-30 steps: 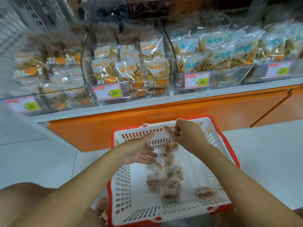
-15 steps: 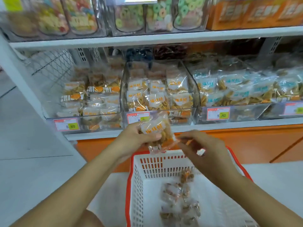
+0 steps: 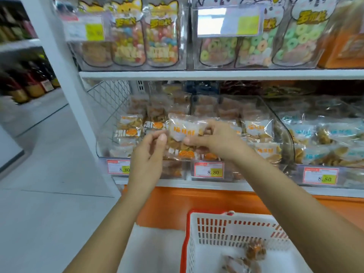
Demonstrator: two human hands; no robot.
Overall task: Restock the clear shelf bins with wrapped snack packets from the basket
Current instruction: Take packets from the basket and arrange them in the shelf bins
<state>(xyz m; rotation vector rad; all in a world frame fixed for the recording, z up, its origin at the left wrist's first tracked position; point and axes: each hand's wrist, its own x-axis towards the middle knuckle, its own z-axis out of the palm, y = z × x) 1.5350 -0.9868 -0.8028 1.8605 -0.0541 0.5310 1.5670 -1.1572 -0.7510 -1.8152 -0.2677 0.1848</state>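
Stocked clear bins (image 3: 279, 123) lined the shelf (image 3: 177, 183); right hand (image 3: 218, 140) fingers (image 3: 208, 128) pinched a packet (image 3: 183, 129) before them, left hand (image 3: 149, 154) curled alongside, grip unclear. More lay in the basket (image 3: 216, 229).

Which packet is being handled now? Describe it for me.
Look at the lower shelf above the orange base. Before its clear bins, the right hand pinches the packet: white label, orange characters, held in the air while its lookalikes lie stacked in bins.
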